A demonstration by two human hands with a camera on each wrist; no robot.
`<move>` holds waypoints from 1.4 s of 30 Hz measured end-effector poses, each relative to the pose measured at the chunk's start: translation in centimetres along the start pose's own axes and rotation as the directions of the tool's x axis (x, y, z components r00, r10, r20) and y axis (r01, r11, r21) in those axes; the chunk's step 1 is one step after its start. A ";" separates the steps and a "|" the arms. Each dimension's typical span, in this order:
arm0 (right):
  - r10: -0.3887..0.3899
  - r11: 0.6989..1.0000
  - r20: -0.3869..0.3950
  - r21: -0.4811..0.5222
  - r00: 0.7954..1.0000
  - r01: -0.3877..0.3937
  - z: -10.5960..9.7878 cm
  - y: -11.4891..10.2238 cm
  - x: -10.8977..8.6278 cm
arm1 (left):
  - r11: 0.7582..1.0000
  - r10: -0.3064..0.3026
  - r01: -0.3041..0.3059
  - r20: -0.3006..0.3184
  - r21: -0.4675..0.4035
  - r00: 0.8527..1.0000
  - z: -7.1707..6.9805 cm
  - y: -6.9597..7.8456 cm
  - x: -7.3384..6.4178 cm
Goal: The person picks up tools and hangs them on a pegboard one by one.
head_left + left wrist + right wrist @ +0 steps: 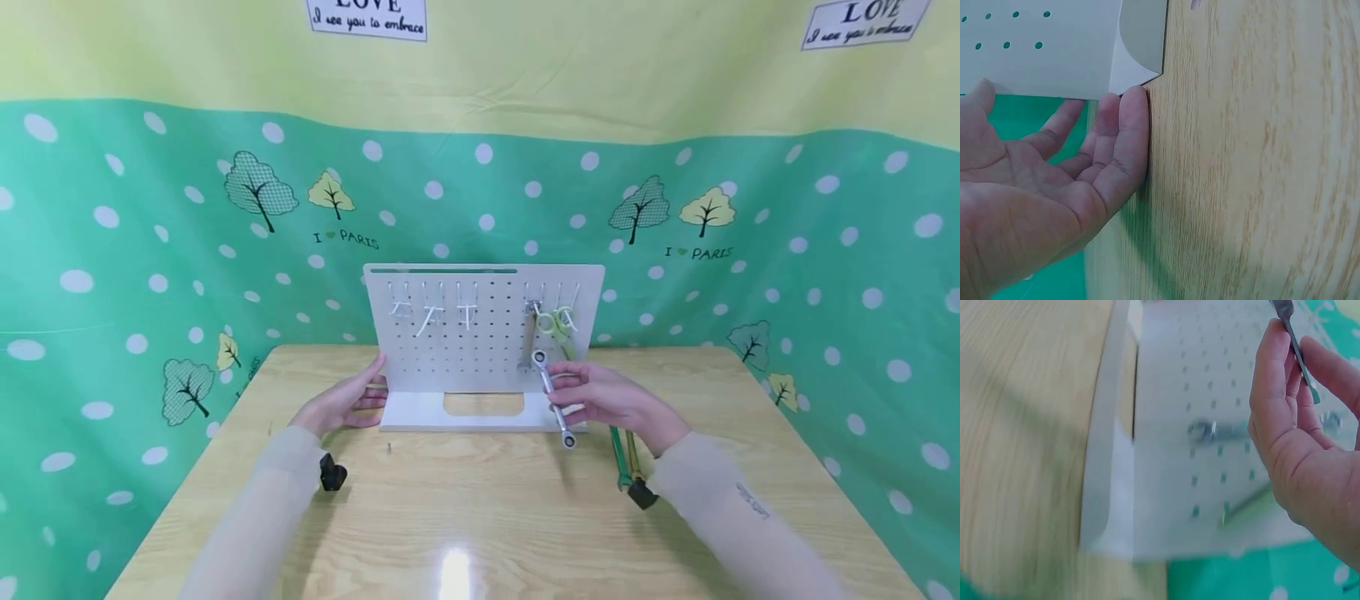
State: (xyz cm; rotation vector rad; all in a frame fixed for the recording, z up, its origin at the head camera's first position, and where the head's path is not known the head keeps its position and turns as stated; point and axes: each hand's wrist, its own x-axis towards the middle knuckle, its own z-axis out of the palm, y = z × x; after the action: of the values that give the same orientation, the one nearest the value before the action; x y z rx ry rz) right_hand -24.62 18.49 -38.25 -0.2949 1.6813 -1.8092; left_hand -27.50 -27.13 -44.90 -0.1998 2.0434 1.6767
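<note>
My right hand (607, 396) pinches a silver double-ended ring wrench (555, 400) between thumb and fingers. The wrench hangs tilted in front of the right part of a white pegboard (487, 350). Its shank (1297, 353) shows between the fingers in the right wrist view. My left hand (348, 400) is at the board's lower left edge, fingertips right against that edge and the base corner in the left wrist view. On the right hooks hang another wrench (528, 337) and green-handled scissors (555, 323).
Bare white hooks (430, 312) stick out of the board's left half. A green wrench (620, 458) and a yellow-handled tool (634, 457) lie on the wooden table (495, 508), below my right wrist. A polka-dotted green curtain (480, 192) hangs behind.
</note>
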 end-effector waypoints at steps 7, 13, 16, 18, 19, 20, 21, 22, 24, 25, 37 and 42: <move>-0.057 0.998 0.033 0.007 0.998 0.057 3.4 -1.8 2.5 | 1.000 -0.003 0.003 -0.005 -0.002 1.000 0.2 0.4 0.4; -0.124 0.992 0.043 0.020 0.991 0.123 5.1 -2.3 3.7 | 0.999 -0.011 0.011 -0.006 -0.030 1.000 1.2 0.5 0.7; -0.129 0.991 0.042 0.022 0.991 0.128 5.8 -2.6 3.9 | 0.999 -0.015 0.015 -0.005 -0.038 1.000 1.7 0.5 0.8; -0.136 0.991 0.046 0.020 0.990 0.135 6.3 -2.9 4.1 | 0.999 -0.019 0.019 -0.009 -0.042 1.000 1.7 0.4 0.8; -0.138 0.990 0.047 0.018 0.989 0.137 6.5 -3.1 4.2 | 0.999 -0.020 0.020 -0.011 -0.043 1.000 1.7 0.4 0.8; -0.141 0.990 0.048 0.016 0.989 0.141 6.7 -3.3 4.3 | 0.999 -0.020 0.019 -0.011 -0.040 1.000 1.7 0.4 0.8; -0.147 0.989 0.050 0.014 0.988 0.146 6.9 -3.5 4.4 | 0.999 -0.018 0.018 -0.010 -0.038 1.000 1.6 0.4 0.8; -0.151 0.989 0.050 0.015 0.987 0.150 7.1 -3.6 4.5 | 1.000 -0.012 0.012 -0.006 -0.028 1.000 1.5 0.4 0.8; -0.162 0.987 0.053 0.013 0.985 0.161 7.5 -3.9 4.7 | 1.000 -0.010 0.010 -0.003 -0.025 1.000 1.3 0.5 0.7; -0.166 0.986 0.056 0.017 0.985 0.165 7.6 -4.0 4.8 | 1.000 -0.008 0.008 -0.002 -0.020 1.000 1.2 0.6 0.6; -0.206 0.978 0.056 -0.031 0.977 0.208 8.7 -5.1 5.0 | 1.000 -0.011 0.011 0.010 -0.006 1.000 0.4 0.7 0.4; -0.178 0.984 0.035 -0.010 0.983 0.178 8.4 -4.5 6.1 | 1.000 -0.021 0.021 -0.004 -0.002 1.000 0.0 0.5 0.2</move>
State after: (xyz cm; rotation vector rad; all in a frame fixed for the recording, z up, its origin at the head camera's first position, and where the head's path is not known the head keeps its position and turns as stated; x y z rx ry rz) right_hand -25.92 7.97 -34.22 -0.4931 1.6891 -1.9112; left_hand -27.85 -26.97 -44.55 -0.2249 2.0354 1.6673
